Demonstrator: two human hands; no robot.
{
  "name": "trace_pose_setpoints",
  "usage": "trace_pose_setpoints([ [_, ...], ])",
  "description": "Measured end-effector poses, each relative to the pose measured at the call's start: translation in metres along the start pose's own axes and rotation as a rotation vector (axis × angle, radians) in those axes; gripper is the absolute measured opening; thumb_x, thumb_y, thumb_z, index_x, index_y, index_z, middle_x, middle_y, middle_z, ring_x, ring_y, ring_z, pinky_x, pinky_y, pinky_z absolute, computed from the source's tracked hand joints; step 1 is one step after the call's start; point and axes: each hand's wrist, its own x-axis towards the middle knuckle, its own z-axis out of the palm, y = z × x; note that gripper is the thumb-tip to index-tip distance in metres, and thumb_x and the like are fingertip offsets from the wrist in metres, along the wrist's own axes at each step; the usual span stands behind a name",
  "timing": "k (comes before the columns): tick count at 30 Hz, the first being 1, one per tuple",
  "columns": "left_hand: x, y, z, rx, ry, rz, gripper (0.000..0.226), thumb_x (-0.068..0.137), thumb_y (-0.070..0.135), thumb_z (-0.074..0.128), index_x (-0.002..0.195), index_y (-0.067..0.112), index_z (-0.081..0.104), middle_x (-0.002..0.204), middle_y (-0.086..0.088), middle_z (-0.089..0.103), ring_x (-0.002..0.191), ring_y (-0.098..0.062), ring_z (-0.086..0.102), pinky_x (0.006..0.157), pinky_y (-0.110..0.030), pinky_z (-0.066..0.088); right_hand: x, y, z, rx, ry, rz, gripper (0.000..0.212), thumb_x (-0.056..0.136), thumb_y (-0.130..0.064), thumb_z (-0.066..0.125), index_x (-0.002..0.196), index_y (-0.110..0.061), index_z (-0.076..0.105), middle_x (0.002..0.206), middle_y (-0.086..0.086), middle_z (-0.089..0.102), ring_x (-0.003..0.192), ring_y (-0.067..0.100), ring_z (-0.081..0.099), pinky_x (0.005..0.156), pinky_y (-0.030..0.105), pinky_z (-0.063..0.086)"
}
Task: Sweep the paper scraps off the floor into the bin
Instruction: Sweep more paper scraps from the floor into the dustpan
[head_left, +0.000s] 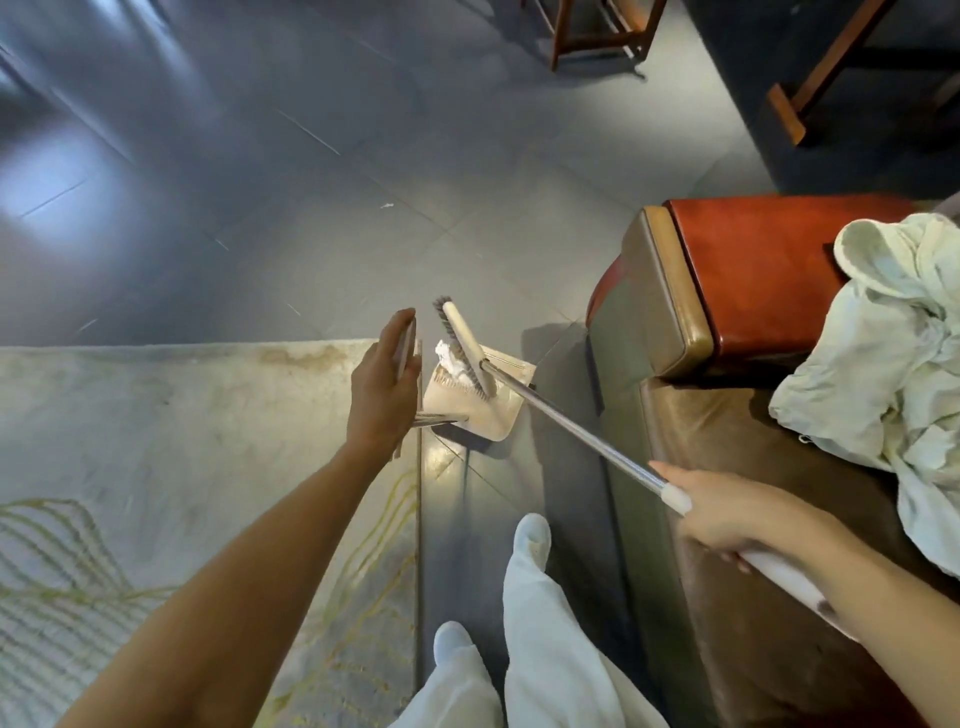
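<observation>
Grey floor (311, 218) holds a dustpan (470, 410) with paper scraps (454, 362); right hand (727, 512) clamps the broom (519, 389), left hand (384, 384) clamps the dustpan's handle (441, 417).

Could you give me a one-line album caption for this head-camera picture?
Right hand steers a metal-handled broom, pushing white crumpled paper into a beige dustpan beside the left hand.

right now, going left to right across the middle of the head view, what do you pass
rug → left hand → dustpan with paper scrap → broom pole → right hand → pale cloth on the sofa
</observation>
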Motion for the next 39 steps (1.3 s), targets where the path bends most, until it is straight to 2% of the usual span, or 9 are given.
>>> trace_pose_setpoints([
  [3,0.045,0.005,0.004,-0.001,0.047,-0.002,0.048,0.097,0.007,0.050,0.142,0.023,0.041,0.141,-0.007,0.048,0.126,-0.026,0.048,0.106,-0.037,0.039,0.019,-0.013,-0.052,0.080,0.016,-0.029,0.081,0.093,-0.007,0.049,0.153,-0.039,0.005,0.097,0.007,0.056,0.054,0.010,0.051,0.041,0.017,0.044],
  [6,0.101,0.016,0.012,-0.012,0.113,-0.030,0.047,0.097,0.009,0.050,0.142,0.022,0.042,0.142,-0.010,0.048,0.124,-0.034,0.050,0.104,-0.051,0.042,0.061,-0.022,-0.116,0.278,0.008,-0.024,0.083,0.089,-0.004,0.049,0.151,-0.044,0.012,0.070,0.010,0.057,0.047,0.012,0.046,0.041,0.021,0.043],
  [10,0.180,0.041,0.017,0.029,0.164,-0.044,0.047,0.097,0.009,0.049,0.143,0.017,0.039,0.148,-0.005,0.040,0.135,-0.025,0.040,0.105,-0.028,0.032,0.116,-0.048,-0.215,0.363,-0.014,-0.081,0.081,0.086,-0.002,0.048,0.150,-0.043,0.019,0.057,0.008,0.051,0.041,0.011,0.043,0.042,0.023,0.041],
  [12,0.218,0.049,0.015,0.043,0.186,-0.059,0.048,0.098,0.009,0.049,0.143,0.018,0.038,0.148,-0.004,0.040,0.133,-0.023,0.041,0.096,-0.021,0.032,0.139,-0.067,-0.262,0.355,-0.026,-0.109,0.078,0.086,-0.001,0.047,0.149,-0.041,0.024,0.058,0.007,0.050,0.040,0.010,0.042,0.041,0.021,0.040],
  [16,0.293,0.044,0.006,0.072,0.256,-0.080,0.048,0.097,0.008,0.050,0.142,0.021,0.040,0.145,-0.005,0.045,0.128,-0.023,0.045,0.100,-0.028,0.034,0.185,-0.115,-0.351,0.314,-0.040,-0.152,0.065,0.088,0.000,0.046,0.142,-0.035,0.036,0.060,0.006,0.048,0.037,0.009,0.041,0.038,0.020,0.039],
  [22,0.416,0.020,-0.010,0.050,0.318,-0.162,0.048,0.095,0.005,0.050,0.139,0.027,0.045,0.122,0.009,0.049,0.105,-0.006,0.043,0.091,-0.019,0.030,0.278,-0.209,-0.468,0.316,-0.084,-0.165,0.076,0.086,0.004,0.046,0.148,-0.038,0.031,0.050,0.004,0.046,0.034,0.010,0.038,0.037,0.019,0.038],
  [29,0.561,-0.005,-0.022,0.052,0.211,-0.199,0.048,0.095,0.006,0.048,0.138,0.028,0.045,0.126,0.003,0.052,0.109,-0.006,0.044,0.090,-0.016,0.027,0.379,-0.321,-0.563,0.290,-0.039,-0.210,0.064,0.088,0.007,0.041,0.143,-0.025,0.039,0.056,0.006,0.041,0.035,0.012,0.034,0.038,0.018,0.034],
  [34,0.654,-0.012,-0.029,0.067,0.215,-0.269,0.050,0.095,0.004,0.048,0.139,0.028,0.044,0.129,0.000,0.053,0.116,-0.015,0.046,0.092,-0.020,0.029,0.451,-0.386,-0.619,0.078,0.031,-0.212,0.060,0.088,0.002,0.033,0.145,-0.017,0.034,0.055,0.012,0.050,0.043,0.021,0.044,0.045,0.026,0.042],
  [39,0.741,-0.020,-0.022,0.030,0.277,-0.367,0.052,0.095,0.003,0.047,0.140,0.029,0.042,0.137,0.000,0.049,0.120,-0.015,0.045,0.097,-0.020,0.028,0.526,-0.446,-0.678,-0.190,0.096,-0.182,0.059,0.082,0.006,0.045,0.139,-0.010,0.039,0.089,0.015,0.066,0.060,0.027,0.059,0.048,0.029,0.047],
])
